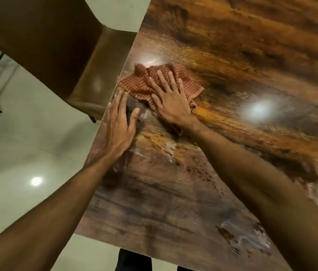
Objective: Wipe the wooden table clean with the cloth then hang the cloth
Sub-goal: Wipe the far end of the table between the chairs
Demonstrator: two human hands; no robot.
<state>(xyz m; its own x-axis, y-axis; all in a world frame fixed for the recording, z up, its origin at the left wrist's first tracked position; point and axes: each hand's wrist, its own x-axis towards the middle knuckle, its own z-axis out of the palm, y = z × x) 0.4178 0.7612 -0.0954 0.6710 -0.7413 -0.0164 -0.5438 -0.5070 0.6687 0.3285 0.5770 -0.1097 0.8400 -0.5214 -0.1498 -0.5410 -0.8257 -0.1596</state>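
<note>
A glossy wood-grain surface (222,173) carries a crumpled red checked cloth (144,83) by its left edge, two hands, the right (171,103) flat on the cloth and the left (120,124) flat on bare wood beside it, and pale smears near the near edge.

We note the cloth (144,83) — a small red-and-tan check. The bench (232,55) carries streaked wood grain, orange-amber in its middle, grey-brown at the near end, with whitish smears and dark specks. The chair (60,47) — plain brown. The floor (17,143) reads pale cream.
</note>
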